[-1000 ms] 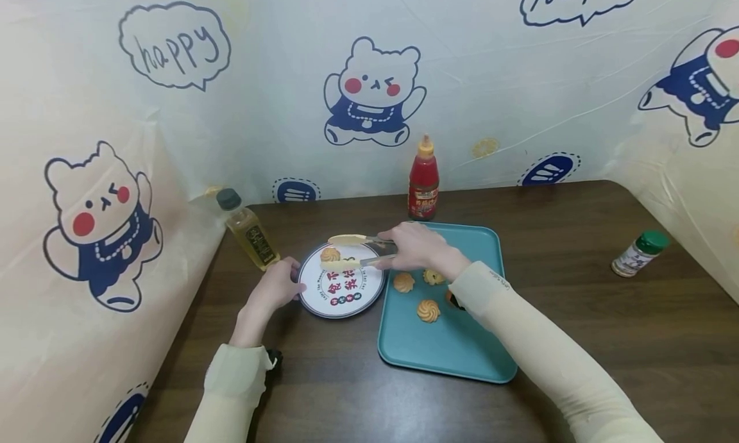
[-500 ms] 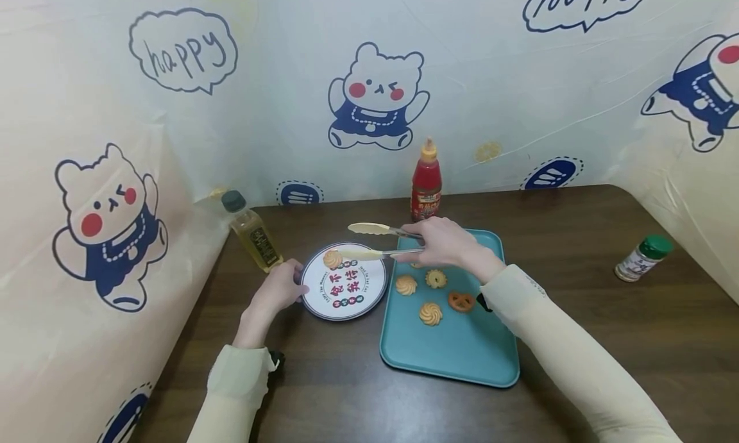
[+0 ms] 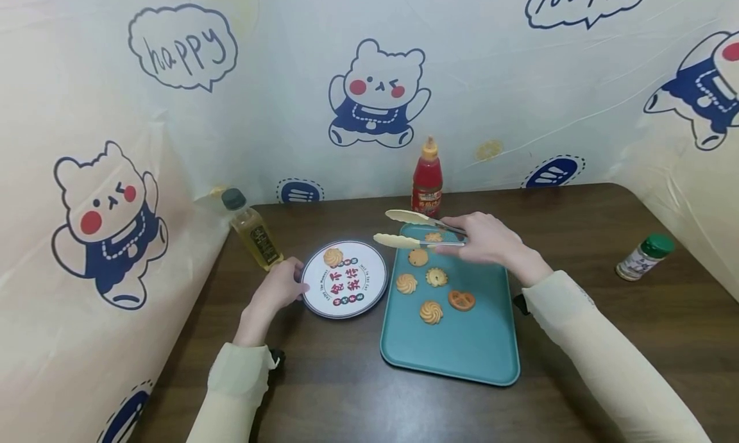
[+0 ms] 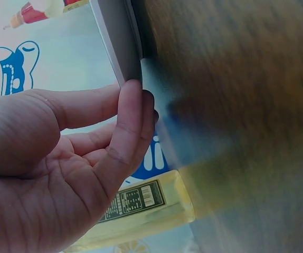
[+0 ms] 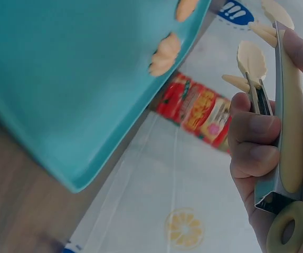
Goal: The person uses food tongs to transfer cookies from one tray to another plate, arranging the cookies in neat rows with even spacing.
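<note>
My left hand (image 3: pixel 280 286) pinches the left edge of a round white plate (image 3: pixel 369 295) between thumb and fingers; the left wrist view shows its rim (image 4: pixel 117 39) in that grip. One swirl cookie (image 3: pixel 333 257) lies on the plate near the far side. My right hand (image 3: pixel 487 238) grips metal tongs (image 5: pixel 291 116) with cream tips, spread apart over the far end of a teal tray (image 3: pixel 450 359). Nothing sits between the tips. On the tray lie several cookies, among them a swirl cookie (image 3: pixel 431 312), a flower-shaped cookie (image 3: pixel 436 277) and a pretzel-shaped one (image 3: pixel 462 300).
Behind the tray stands a red sauce bottle (image 3: pixel 427 183). An oil bottle (image 3: pixel 254 234) is beside my left hand. At the far right is a green-capped seasoning jar (image 3: pixel 643 257). A printed cloth (image 3: pixel 277 109) hangs behind and beside the brown table (image 3: pixel 335 392).
My right hand has carried the tongs rightward from above the plate to the tray's far end, their tips leaving the swirl cookie on the plate. The left hand keeps its place at the plate.
</note>
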`<action>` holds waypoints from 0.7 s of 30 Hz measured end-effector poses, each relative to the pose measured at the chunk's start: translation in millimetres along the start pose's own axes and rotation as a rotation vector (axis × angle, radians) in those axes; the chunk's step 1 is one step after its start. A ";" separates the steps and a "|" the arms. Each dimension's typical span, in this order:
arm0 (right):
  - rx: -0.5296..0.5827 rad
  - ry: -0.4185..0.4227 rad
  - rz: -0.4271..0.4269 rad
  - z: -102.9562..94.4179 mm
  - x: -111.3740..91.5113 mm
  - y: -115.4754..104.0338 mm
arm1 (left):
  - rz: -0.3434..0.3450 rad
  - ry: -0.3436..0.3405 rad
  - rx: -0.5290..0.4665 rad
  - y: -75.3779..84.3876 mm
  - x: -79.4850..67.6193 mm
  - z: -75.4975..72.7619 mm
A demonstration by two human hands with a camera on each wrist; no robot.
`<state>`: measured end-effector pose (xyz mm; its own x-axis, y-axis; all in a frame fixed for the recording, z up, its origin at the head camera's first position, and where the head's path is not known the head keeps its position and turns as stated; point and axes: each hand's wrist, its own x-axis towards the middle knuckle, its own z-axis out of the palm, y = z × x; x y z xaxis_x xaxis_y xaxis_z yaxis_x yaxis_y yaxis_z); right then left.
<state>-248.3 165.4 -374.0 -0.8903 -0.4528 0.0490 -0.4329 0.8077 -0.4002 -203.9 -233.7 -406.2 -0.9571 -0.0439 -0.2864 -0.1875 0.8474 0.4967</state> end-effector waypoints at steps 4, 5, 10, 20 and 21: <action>-0.010 0.007 0.019 -1.7 -8.5 12.2 | 0.002 0.005 -0.001 -0.6 -0.6 0.4; -0.012 0.009 0.023 -2.2 -10.7 14.9 | 0.005 0.004 -0.001 -0.8 -0.6 0.4; -0.024 0.018 0.046 -4.7 -21.2 27.7 | 0.005 0.002 -0.003 -1.3 0.0 -0.1; -0.046 0.003 0.118 -6.0 -38.9 53.7 | 0.011 0.007 0.003 -2.3 1.5 -0.1; -0.052 0.001 0.123 -5.4 -40.5 56.0 | 0.012 0.007 0.003 -2.3 1.4 0.2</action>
<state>-237.3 231.0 -393.5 -0.9373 -0.3485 0.0029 -0.3268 0.8758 -0.3553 -204.7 -235.7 -408.0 -0.9609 -0.0375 -0.2745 -0.1752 0.8496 0.4975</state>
